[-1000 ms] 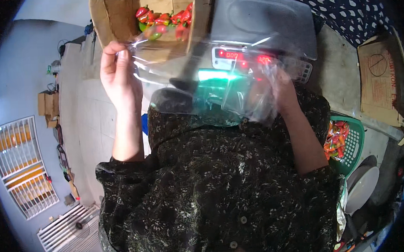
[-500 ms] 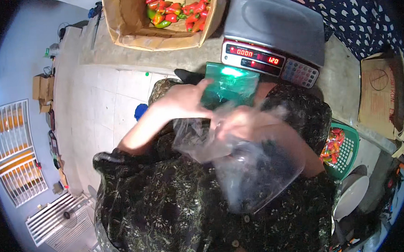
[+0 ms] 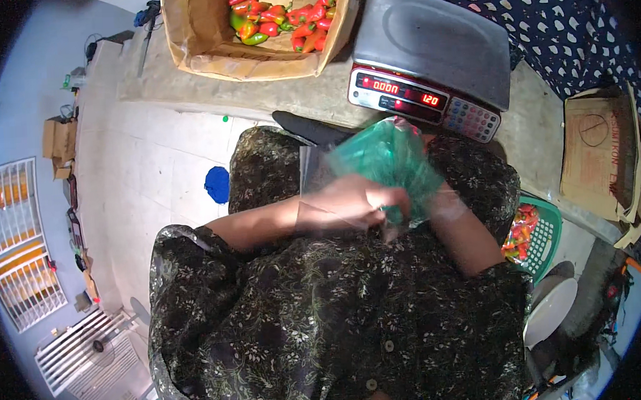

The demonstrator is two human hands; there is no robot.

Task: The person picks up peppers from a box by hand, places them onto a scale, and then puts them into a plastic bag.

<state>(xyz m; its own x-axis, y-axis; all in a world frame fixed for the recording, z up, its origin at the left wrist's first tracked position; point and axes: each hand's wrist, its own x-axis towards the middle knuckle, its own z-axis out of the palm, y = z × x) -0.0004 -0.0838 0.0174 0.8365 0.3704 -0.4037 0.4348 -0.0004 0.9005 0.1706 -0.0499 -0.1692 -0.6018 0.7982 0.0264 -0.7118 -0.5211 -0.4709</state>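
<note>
Head view: left hand [image 3: 360, 198] blurred at green plastic [image 3: 383, 149] and clear film [image 3: 316, 173], fingers curled, can't tell if clamped, right hand hidden behind plastic, fingers can't tell, both plastics over lap [image 3: 257, 167], off ledge [image 3: 257, 95] near edge, scale [image 3: 432, 49] on ledge.

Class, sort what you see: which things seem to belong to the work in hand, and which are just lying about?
Probably part of the work:
green plastic, at the blurred left hand
red and green peppers in an open cardboard box
scale
green basket of peppers

Probably just lying about:
blue item
pale bowl
worn cardboard
</note>
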